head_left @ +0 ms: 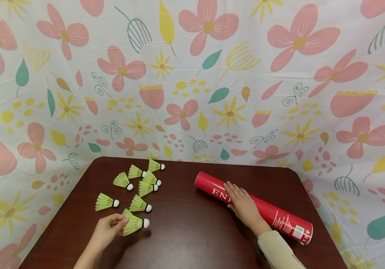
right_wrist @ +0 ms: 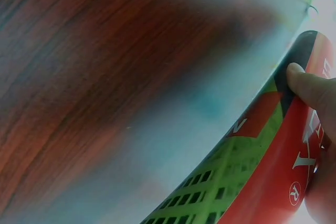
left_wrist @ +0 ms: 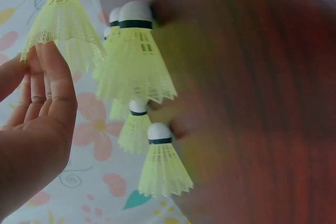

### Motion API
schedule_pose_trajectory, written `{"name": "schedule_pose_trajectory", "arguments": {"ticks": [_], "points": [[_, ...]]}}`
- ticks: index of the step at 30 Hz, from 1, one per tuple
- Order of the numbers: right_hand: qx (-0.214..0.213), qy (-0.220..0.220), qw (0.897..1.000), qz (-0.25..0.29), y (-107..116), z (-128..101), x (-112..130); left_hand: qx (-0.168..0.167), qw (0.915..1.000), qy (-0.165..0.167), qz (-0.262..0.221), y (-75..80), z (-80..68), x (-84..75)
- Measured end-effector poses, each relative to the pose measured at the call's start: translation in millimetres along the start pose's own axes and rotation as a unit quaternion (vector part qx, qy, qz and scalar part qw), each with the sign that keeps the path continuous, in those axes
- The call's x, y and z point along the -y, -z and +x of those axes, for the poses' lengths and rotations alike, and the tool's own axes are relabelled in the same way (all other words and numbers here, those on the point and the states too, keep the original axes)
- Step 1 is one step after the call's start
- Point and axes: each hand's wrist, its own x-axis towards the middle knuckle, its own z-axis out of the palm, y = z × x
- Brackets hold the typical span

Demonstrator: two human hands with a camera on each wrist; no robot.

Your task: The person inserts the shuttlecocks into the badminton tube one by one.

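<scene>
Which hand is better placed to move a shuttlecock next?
Probably the left hand: it pinches one yellow shuttlecock by the skirt, and the other shuttlecocks lie close by. The right hand rests on the red tube, away from them.

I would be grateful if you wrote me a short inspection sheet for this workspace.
Surface: dark brown table with visible wood grain.
Job's things: one yellow-green shuttlecock in hand, seven other shuttlecocks lying on the table's left; red tube on its side at the right.
Clutter: nothing seen.
Hands: left hand pinches the shuttlecock's skirt; right hand holds the tube.
Cables: nothing seen.
Surroundings: floral cloth behind the table.
</scene>
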Motion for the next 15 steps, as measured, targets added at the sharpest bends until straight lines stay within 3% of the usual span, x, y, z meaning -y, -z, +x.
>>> {"name": "schedule_pose_trajectory", "arguments": {"ticks": [9, 15], "points": [[-0.016, 0.013, 1.000, 0.004, 6.1, 6.3, 8.0, 0.014, 0.9981, -0.056, -0.023, -9.4, 14.9, -14.7], [-0.033, 0.033, 0.999, -0.003, 8.0, 11.4, 13.8, 0.021, 0.9953, -0.095, 0.000, -15.9, 25.5, -24.8]]}}
